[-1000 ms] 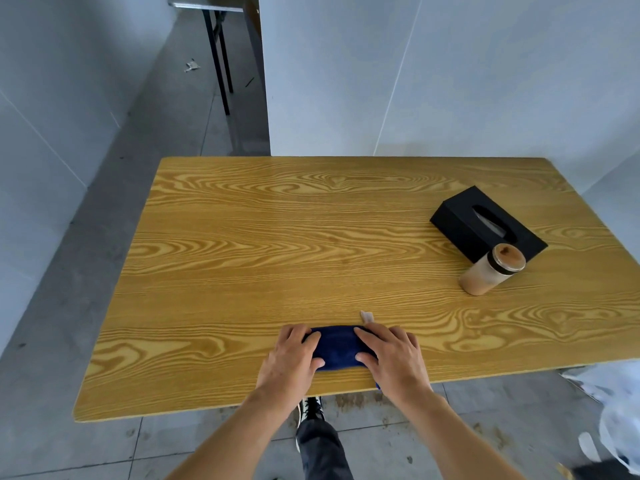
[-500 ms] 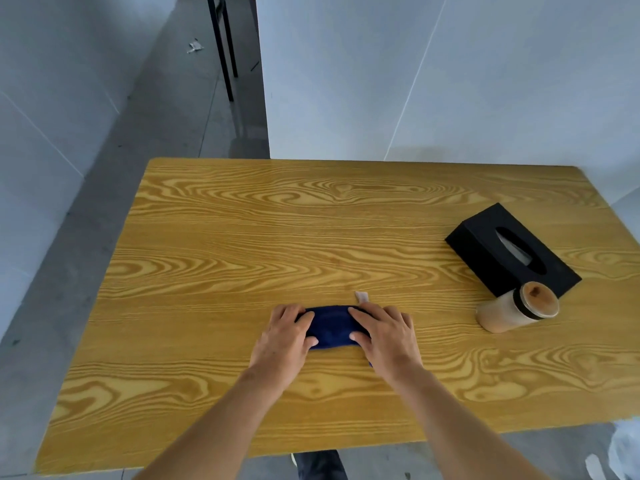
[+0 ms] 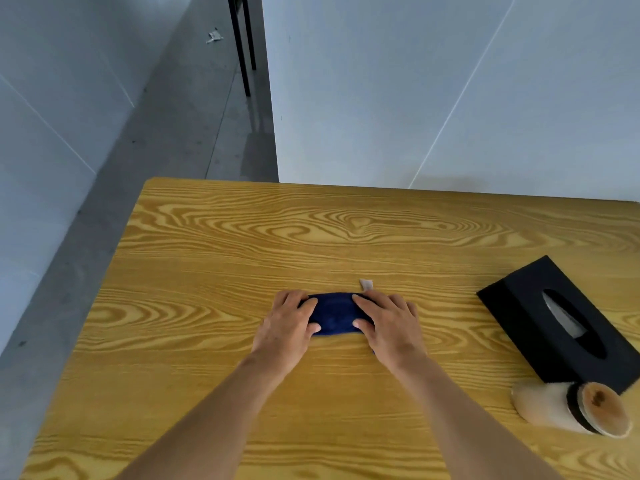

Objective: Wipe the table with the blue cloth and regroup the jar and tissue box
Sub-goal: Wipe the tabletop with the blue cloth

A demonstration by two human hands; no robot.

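Both hands lie flat with fingers spread, left hand and right hand pressing the blue cloth between them onto the counter. The cloth's long axis runs from one hand to the other. Right of the right hand, the jar lies tipped against the tissue box.

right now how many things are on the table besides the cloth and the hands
2. The black tissue box lies near the right edge of the table, and the jar stands just in front of it, touching or nearly touching. More may sit beyond the right of the frame.

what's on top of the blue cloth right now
Both hands press flat on the blue cloth: the left hand covers its left end, the right hand its right end. Only the middle strip shows; the ends are hidden.
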